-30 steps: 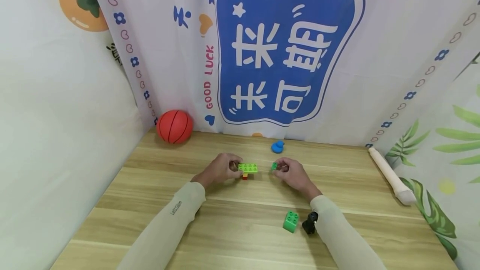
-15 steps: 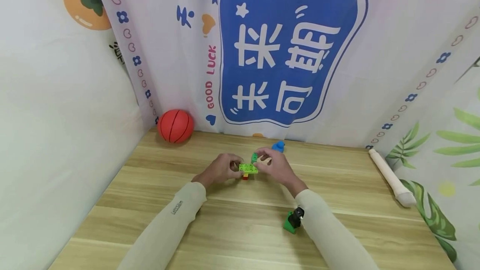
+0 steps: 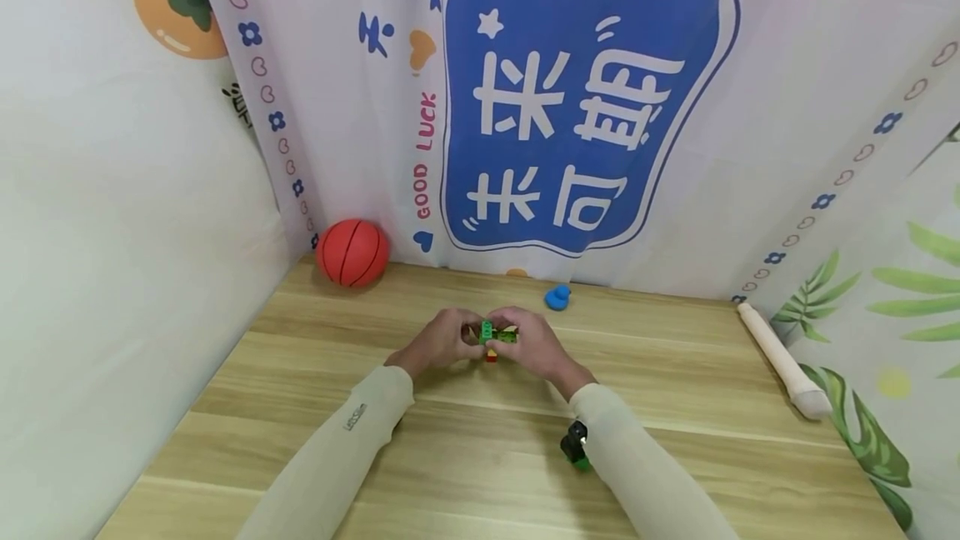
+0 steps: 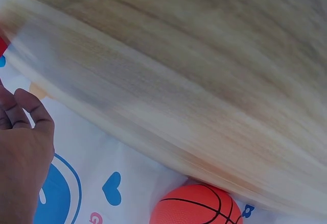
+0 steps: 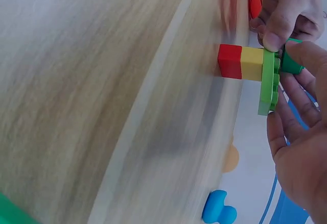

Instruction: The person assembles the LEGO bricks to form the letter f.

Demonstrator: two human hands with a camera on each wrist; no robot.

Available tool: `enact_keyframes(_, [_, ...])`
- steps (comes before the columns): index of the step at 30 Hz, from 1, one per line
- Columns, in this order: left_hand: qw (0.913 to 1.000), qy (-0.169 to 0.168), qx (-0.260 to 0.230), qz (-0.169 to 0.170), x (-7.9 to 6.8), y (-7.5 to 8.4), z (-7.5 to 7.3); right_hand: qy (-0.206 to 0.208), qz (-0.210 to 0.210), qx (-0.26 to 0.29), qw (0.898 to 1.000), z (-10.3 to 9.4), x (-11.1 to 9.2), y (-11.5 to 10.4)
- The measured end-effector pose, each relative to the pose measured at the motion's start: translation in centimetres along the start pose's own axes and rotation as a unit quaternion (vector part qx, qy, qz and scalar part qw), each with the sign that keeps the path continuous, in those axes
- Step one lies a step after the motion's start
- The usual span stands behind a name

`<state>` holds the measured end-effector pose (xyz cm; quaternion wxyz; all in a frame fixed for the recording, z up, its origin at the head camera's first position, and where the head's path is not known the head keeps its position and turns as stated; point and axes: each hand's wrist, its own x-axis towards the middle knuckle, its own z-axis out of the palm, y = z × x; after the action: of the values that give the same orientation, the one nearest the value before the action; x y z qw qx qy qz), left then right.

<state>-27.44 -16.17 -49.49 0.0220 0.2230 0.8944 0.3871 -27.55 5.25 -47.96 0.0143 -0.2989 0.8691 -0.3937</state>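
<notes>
While the light green plate [image 5: 268, 86] is held at one end by the left hand [image 3: 442, 338], the dark green block [image 5: 293, 63] is pinched between the thumb and fingers of the right hand [image 3: 534, 344], at the studded face of that same end. Under the plate, the yellow block [image 5: 252, 64] and then the red block [image 5: 229, 60] are stacked; whether the red one is resting on the wooden table [image 3: 480, 473] cannot be told, nor whether the studs are already engaged.

For a firm fit, the small block is best squared to the studs before pressure is applied, then pushed straight down along the column, which is placed under that end. The free, overhanging end is better left unloaded, lest the plate be tipped or pried loose.

Counted by kind, two hands are seen, both pinching. One plate, one yellow block and one red block are stacked together. Two darker green blocks are shown: the one gripped, and one loose green block [image 3: 582, 465] partly hidden behind the black device [image 3: 574, 438] at the right wrist. Farther off, one blue duck [image 3: 558, 298], one red ball [image 3: 352, 252] and one pale stick [image 3: 780, 361] are seen.
</notes>
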Motion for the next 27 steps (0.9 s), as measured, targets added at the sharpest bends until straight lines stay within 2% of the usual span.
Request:
enact_keyframes(7, [1.0000, 0.002, -0.004, 0.000, -0.02, -0.08, 0.05, 0.003, 0.012, 0.000, 1.000, 0.07, -0.09, 0.02])
enact_keyframes(14, [0.9998, -0.004, -0.011, -0.016, -0.01, -0.10, 0.12, -0.001, 0.031, -0.009, 0.999, -0.13, -0.11, 0.25])
enact_keyframes(27, [0.9997, -0.004, -0.009, -0.020, -0.15, 0.19, 0.15, -0.016, 0.038, -0.001, 0.999, -0.65, -0.12, 0.04])
